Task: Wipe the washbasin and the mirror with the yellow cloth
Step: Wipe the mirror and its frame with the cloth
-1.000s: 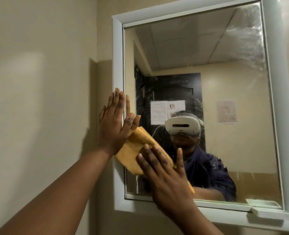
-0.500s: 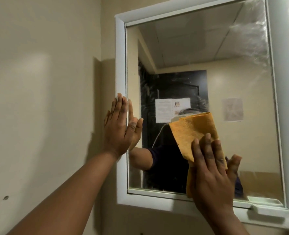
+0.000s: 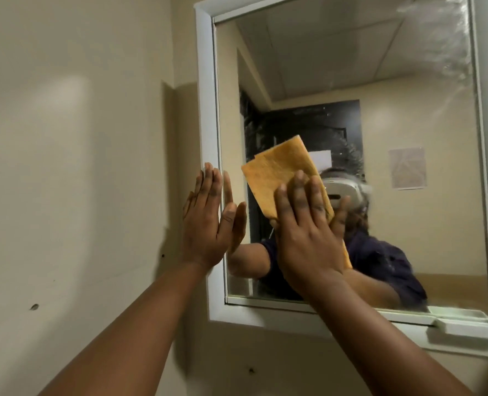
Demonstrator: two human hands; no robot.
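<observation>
Two bare hands are raised against a wall mirror (image 3: 408, 81). The left hand (image 3: 205, 224) is spread flat, fingers straight and close together, and nothing is held in it; its palm is laid on the left upright of the white frame (image 3: 207, 110), with the thumb side reaching over the edge of the glass. The right hand (image 3: 308, 232) is also flattened, fingers extended, and the yellow cloth (image 3: 277, 172) is pressed by it against the glass rather than gripped in a fist. The cloth is folded into a rough rectangle, tilted, with its upper part showing above the fingertips and a narrow strip showing below the hand on the right. It is placed in the lower middle of the mirror, right of the left hand and apart from it.

Streaks and a hazy smear are seen on the glass near the upper right corner. A small white ledge (image 3: 463, 328) is fixed at the frame's lower right. The beige wall (image 3: 65, 167) to the left is marked with a few small dark spots. A ceiling of panels, a dark door and a sheet of paper on the far wall are reflected in the glass. The washbasin is out of view.
</observation>
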